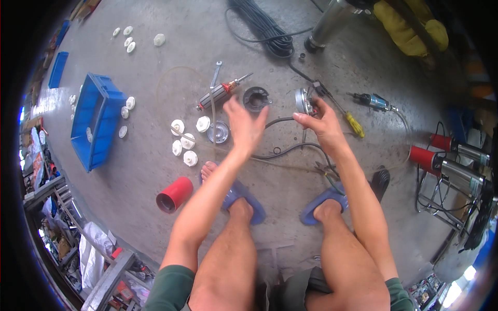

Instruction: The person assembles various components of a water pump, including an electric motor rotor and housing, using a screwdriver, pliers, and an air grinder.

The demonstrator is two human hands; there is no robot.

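My right hand (326,129) grips a round metal end cap (302,101) between thumb and fingers, with reddish parts showing on its inner side. My left hand (246,128) is open and slightly blurred, thumb and fingers apart, just below a black ring-shaped housing (256,98) on the floor. Beside its fingertips lies a motor rotor (220,95) with a dark core, red ends and a thin shaft. A wrench (215,75) rests behind the rotor. Left of my left wrist is a shallow round metal cover (219,132), next to several white plastic discs (190,158).
A red cylinder (175,195) lies near my left foot; a blue crate (98,124) stands tilted at left. Behind are coiled black cable (264,28) and a steel tube (334,23). At right lie a yellow-handled screwdriver (355,125), a blue power tool (371,100) and red-ended steel motors (428,159).
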